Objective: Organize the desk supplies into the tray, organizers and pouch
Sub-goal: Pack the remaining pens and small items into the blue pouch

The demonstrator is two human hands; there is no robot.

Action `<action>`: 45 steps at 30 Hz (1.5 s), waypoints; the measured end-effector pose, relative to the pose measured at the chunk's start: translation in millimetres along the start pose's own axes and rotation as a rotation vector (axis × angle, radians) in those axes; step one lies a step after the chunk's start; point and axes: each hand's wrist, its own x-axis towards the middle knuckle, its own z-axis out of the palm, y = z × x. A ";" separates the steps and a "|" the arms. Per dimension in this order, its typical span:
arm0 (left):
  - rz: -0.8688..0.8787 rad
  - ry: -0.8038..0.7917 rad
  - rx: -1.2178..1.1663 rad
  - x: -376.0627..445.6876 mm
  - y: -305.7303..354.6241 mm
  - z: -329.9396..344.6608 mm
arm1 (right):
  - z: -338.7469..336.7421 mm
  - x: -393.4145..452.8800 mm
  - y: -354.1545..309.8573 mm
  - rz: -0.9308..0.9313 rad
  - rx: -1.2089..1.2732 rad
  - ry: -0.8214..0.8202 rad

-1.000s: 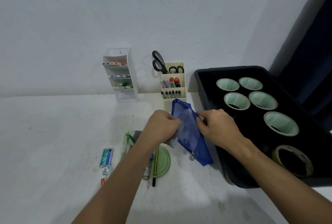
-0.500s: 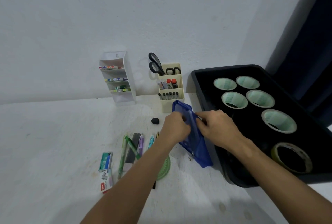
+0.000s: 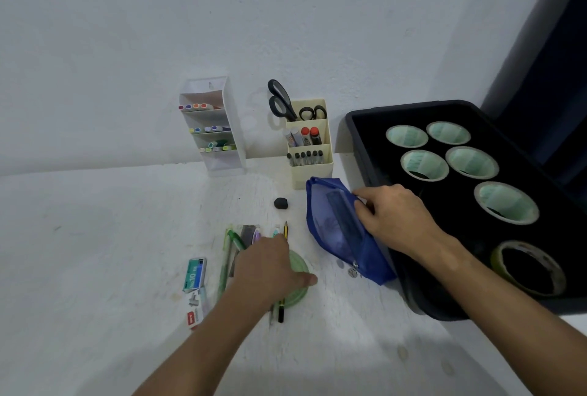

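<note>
Head view: my right hand [image 3: 394, 221] pinches the blue pouch [image 3: 340, 230] open at two o'clock, beside the tray [image 3: 374, 154]. My left hand [image 3: 270, 268], fingers loose, covers the pens [image 3: 228, 256] at six. Grabbing several could scatter them.

My blue mesh pouch [image 3: 341, 230] lies tilted against the black tray [image 3: 365, 154] at the desk's right edge, zipper open. Pens [image 3: 227, 262], a pencil [image 3: 285, 230] and a green protractor [image 3: 300, 268] lie mid-desk; organizers [image 3: 219, 128] stand against the back edge.
</note>
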 end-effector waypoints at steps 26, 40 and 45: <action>-0.014 -0.076 -0.236 19.8 -1.7 7.9 | -3.2 -2.6 0.0 -0.004 0.099 0.003; 0.019 0.086 -0.752 42.2 35.1 -27.6 | -0.2 -1.9 -0.3 -0.005 0.042 0.006; -0.052 -0.016 -0.768 57.1 69.9 -19.6 | -0.2 -1.5 -0.3 -0.029 0.039 0.009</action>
